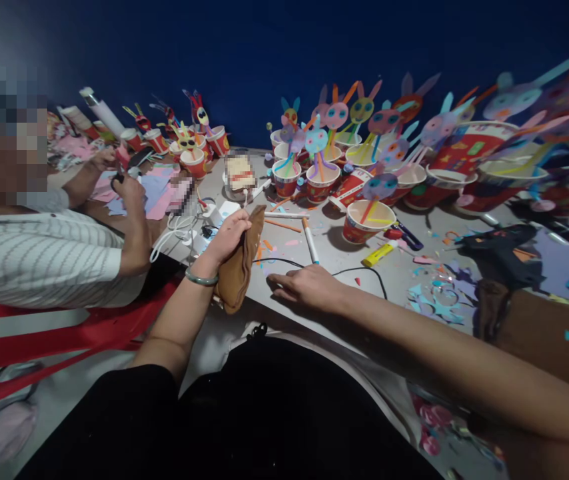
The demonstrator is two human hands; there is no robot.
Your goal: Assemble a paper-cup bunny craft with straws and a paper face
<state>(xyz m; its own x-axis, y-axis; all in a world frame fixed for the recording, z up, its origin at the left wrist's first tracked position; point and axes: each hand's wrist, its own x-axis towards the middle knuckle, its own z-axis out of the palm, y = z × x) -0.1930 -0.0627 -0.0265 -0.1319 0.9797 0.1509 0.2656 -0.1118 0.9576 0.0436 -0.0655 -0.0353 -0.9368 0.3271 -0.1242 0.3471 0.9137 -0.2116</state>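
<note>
My left hand (232, 235) grips a flat brown folded pouch-like thing (237, 277) by its upper edge, fingers closed on it. It hangs tilted at the table's front edge, and its exact kind is unclear. To the right of it, my right hand (309, 287) reaches low over the table edge with fingers stretched out, nothing visible in them. Just beyond that hand lie a thin black cable (382, 280) and a white marker with an orange end (310, 241). Behind stands a red paper cup (363, 223) with a paper rabbit figure (379, 185) on it.
Several red cups with paper rabbits (337, 115) line the back of the table. A yellow glue stick (380, 253), paper scraps (432, 300) and a black glue gun (499, 247) lie right. At left, a co-worker's hand holds scissors (116, 181) beside a red chair (64, 353).
</note>
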